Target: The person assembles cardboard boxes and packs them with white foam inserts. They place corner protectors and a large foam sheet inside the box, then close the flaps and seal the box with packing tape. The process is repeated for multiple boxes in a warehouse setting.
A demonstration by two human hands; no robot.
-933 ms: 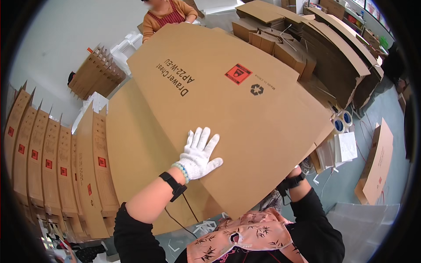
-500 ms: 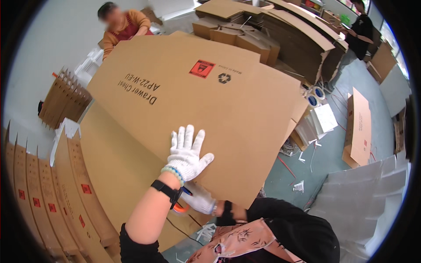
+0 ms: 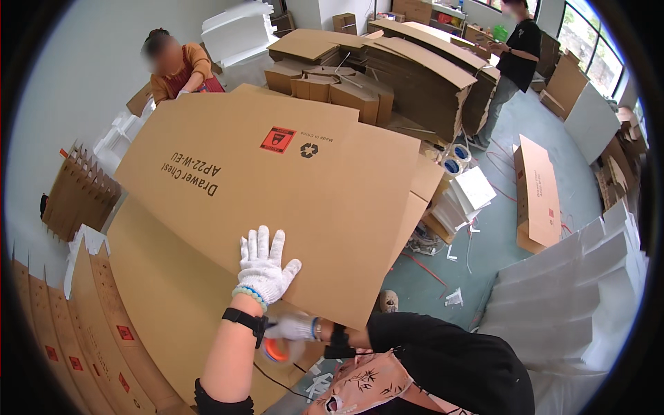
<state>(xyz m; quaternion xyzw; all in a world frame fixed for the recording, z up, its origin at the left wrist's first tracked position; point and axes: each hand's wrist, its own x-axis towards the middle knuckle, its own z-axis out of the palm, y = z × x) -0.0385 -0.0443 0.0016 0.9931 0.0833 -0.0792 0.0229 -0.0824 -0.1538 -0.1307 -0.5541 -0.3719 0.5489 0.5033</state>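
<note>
While the left hand (image 3: pixel 265 270) lies spread atop the cardboard (image 3: pixel 325 214) — probably light, stiff, best held by its edges — the right hand (image 3: pixel 296 327), blurred nearer the body, adjoins an orange ring (image 3: pixel 274 353), grip indeterminable.

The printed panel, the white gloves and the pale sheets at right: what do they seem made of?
Printed panel: likely cardboard, matt, from its plain brown surface and crisp cut edges.
Left glove: apparently knitted fabric, matt white, judging by its soft, close fit; the right glove is blurred but looks similar.
Pale sheets: possibly plastic or thin foam, given their rippled, faintly shiny surface.
</note>
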